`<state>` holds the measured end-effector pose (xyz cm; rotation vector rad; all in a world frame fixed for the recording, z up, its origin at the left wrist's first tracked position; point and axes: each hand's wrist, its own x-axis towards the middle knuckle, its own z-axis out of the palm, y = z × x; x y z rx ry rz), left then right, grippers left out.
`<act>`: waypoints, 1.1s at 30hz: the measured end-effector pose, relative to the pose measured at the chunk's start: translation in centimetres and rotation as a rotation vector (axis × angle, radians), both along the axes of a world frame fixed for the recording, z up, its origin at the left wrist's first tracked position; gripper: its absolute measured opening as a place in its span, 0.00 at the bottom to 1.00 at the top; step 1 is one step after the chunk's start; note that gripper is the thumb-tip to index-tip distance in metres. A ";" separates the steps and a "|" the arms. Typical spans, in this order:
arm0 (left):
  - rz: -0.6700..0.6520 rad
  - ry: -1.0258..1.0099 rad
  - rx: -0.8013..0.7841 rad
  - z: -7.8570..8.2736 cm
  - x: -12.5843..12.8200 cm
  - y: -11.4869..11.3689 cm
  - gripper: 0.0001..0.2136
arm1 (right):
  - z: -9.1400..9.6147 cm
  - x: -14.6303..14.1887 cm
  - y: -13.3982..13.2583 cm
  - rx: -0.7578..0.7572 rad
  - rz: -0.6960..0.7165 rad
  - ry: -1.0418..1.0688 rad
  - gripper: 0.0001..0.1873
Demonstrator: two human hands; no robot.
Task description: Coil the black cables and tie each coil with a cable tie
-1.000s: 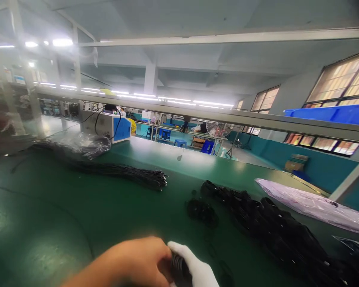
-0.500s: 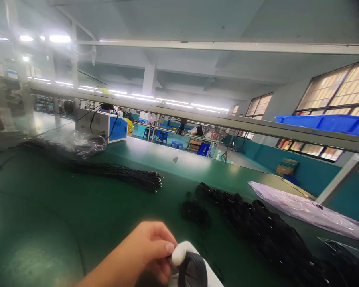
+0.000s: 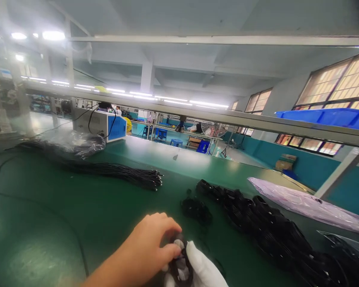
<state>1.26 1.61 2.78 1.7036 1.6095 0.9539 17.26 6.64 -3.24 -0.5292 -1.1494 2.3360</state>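
At the bottom centre, my bare left hand (image 3: 155, 241) curls its fingers and thumb around a small coil of black cable (image 3: 189, 273). My right hand (image 3: 204, 265), in a white glove, grips the same coil from the right side. White glove fingers show through the middle of the coil. A small loose black coil (image 3: 196, 209) lies on the green work surface (image 3: 113, 223) just beyond my hands. To the right stretches a long heap of black cable coils (image 3: 257, 219).
A bundle of straight black cables (image 3: 131, 175) lies to the left, near clear plastic wrap (image 3: 86, 144). Behind stands a blue and white machine (image 3: 116, 125). A pinkish plastic bag (image 3: 305, 205) lies at right; a blue tray (image 3: 323, 118) rests on the overhead shelf rail.
My left hand has shifted slightly and wrapped further over the coil. The coil has turned, and more of my gloved right hand shows on its right side.
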 end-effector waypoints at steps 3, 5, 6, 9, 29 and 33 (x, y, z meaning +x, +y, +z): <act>-0.204 -0.240 -0.094 -0.8 -1.3 0.7 0.19 | -0.7 -0.7 0.2 -0.114 0.072 0.013 0.33; -0.198 -0.267 -0.107 -1.3 -1.7 1.1 0.15 | -0.8 -1.0 0.3 -0.091 0.093 -0.028 0.33; -0.146 -0.233 -0.107 -1.5 -1.8 1.2 0.13 | -0.8 -1.0 0.3 -0.057 0.076 -0.060 0.31; 0.047 -0.089 -0.064 -2.0 -1.2 1.2 0.12 | -0.6 -0.9 0.3 0.052 0.000 -0.095 0.32; 0.277 -0.075 -0.014 -5.7 0.6 -0.9 0.07 | 1.6 -0.8 -0.6 0.073 0.056 -0.177 0.23; 0.252 0.211 0.295 -6.3 0.8 -1.3 0.18 | 0.6 -1.4 -0.1 0.270 -0.006 -0.261 0.24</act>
